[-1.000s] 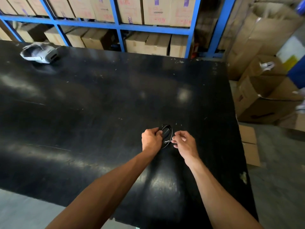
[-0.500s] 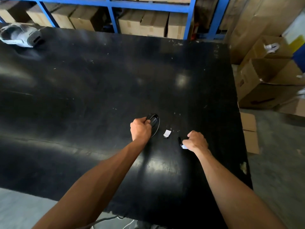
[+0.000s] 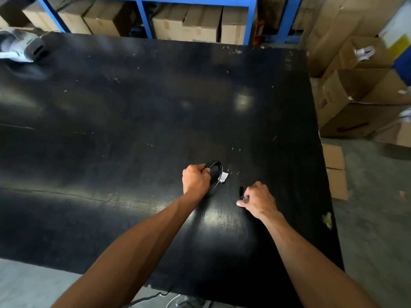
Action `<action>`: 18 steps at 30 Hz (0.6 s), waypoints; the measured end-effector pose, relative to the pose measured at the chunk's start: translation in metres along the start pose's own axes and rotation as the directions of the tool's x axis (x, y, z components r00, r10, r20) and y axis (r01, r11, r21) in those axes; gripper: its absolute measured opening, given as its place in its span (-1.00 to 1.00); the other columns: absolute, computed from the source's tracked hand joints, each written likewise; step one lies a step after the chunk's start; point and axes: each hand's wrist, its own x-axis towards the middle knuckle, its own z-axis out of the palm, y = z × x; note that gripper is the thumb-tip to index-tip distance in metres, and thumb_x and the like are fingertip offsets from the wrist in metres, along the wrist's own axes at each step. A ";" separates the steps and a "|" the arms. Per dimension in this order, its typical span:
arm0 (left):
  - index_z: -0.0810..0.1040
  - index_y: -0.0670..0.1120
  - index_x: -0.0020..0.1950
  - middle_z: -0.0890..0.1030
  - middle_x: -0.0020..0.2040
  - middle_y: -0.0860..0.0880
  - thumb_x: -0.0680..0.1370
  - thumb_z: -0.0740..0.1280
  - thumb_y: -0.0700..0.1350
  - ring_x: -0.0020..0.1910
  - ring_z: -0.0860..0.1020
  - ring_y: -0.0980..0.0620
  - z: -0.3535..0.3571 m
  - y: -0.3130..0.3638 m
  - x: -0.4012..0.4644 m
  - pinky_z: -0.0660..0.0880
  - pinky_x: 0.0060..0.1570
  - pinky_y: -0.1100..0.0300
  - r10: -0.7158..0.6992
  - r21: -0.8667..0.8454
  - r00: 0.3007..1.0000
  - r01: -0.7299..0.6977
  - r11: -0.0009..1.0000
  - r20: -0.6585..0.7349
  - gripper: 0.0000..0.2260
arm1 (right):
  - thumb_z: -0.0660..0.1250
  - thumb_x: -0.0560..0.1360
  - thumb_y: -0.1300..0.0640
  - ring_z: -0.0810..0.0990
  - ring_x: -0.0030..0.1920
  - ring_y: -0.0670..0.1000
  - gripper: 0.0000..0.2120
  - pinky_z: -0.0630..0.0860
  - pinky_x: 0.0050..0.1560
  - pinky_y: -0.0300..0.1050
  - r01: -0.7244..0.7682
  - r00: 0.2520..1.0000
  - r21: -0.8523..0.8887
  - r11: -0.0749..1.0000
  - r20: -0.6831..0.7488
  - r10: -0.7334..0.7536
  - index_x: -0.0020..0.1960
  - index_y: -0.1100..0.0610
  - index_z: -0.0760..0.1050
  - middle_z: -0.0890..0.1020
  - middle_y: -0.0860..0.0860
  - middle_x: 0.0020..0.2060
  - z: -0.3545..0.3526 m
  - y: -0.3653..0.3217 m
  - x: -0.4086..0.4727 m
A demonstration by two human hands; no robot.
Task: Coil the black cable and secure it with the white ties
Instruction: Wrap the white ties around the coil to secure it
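My left hand (image 3: 195,178) grips the coiled black cable (image 3: 215,172), held in a small oval loop just above the black table (image 3: 133,107). A small white tie (image 3: 224,177) lies on the table right beside the coil. My right hand (image 3: 259,200) rests on the table to the right, its fingers pinched on something small and pale at the tabletop, beside a short black piece (image 3: 240,190). What the right fingers hold is mostly hidden.
A grey and white device (image 3: 24,46) lies at the table's far left corner. Blue shelving (image 3: 144,16) with cardboard boxes stands behind the table. Open cardboard boxes (image 3: 360,101) sit on the floor to the right, beyond the table's right edge.
My right hand left the coil and went down to the table on the right. A white tie now lies beside the coil. The left hand kept the coil.
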 end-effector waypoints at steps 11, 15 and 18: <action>0.75 -0.11 0.12 0.74 -0.07 -0.20 0.55 0.38 -0.18 0.00 0.69 -0.13 -0.020 0.022 0.013 0.54 -0.04 0.24 0.035 -0.046 0.995 -0.030 0.998 0.097 -0.79 | 0.47 0.53 0.03 0.62 -0.20 -0.07 -0.90 0.46 -0.16 -0.26 0.262 0.962 0.687 0.678 -0.241 -0.127 -0.07 0.00 0.76 0.65 -0.08 -0.27 -0.080 -0.046 -0.002; 0.71 -0.15 0.20 0.74 -0.07 -0.21 0.56 0.41 -0.18 -0.17 0.70 -0.04 -0.036 0.058 0.017 0.56 -0.09 0.24 0.093 -0.136 0.986 -0.074 0.988 0.136 -0.77 | 0.54 0.46 0.15 0.66 -0.33 -0.04 -0.90 0.57 -0.23 -0.18 0.368 0.928 0.688 0.626 -0.313 -0.201 -0.19 0.18 0.70 0.73 0.04 -0.35 -0.120 -0.065 -0.003; 0.68 -0.20 0.21 0.68 -0.23 -0.17 0.57 0.40 -0.21 -0.37 0.55 0.09 -0.048 0.086 0.015 0.52 -0.16 0.23 0.178 -0.183 0.965 -0.143 0.973 0.191 -0.77 | 0.56 0.41 0.03 0.70 -0.27 0.04 -0.83 0.62 -0.22 -0.09 0.449 0.866 0.466 0.762 -0.438 -0.243 -0.16 0.13 0.71 0.74 0.01 -0.28 -0.145 -0.075 -0.009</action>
